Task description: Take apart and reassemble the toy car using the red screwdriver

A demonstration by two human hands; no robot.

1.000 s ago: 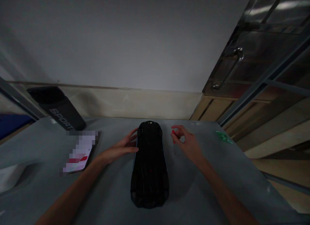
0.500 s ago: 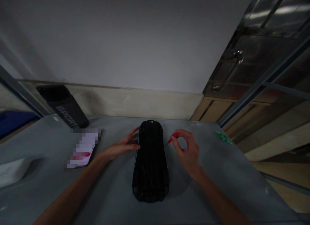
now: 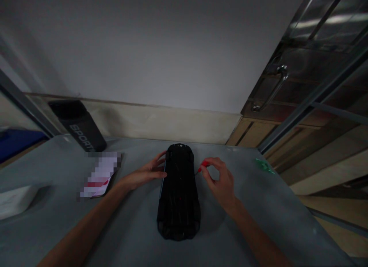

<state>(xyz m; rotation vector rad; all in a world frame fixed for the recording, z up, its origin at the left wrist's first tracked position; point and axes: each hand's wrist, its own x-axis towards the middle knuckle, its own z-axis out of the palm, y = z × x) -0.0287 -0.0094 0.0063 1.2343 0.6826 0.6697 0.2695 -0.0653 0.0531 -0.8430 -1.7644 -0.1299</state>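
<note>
A black toy car point(image 3: 178, 192) lies upside down, lengthwise, in the middle of the grey table point(image 3: 57, 228). My left hand point(image 3: 145, 173) rests against the car's left side near its far end, fingers stretched along the edge. My right hand point(image 3: 219, 179) is pinched on a small red-handled screwdriver point(image 3: 202, 166), whose tip points left toward the car's right edge near the far end.
A black bottle marked SPORT point(image 3: 77, 125) stands at the back left. A blurred card or packet point(image 3: 99, 175) lies left of the car, a white object point(image 3: 15, 200) at the far left edge, a small green item point(image 3: 263, 166) at the right. A metal door with a handle point(image 3: 271, 89) is on the right.
My right hand has turned the screwdriver from upright to pointing left and brought it closer to the car's right edge. My left hand has stayed on the car.
</note>
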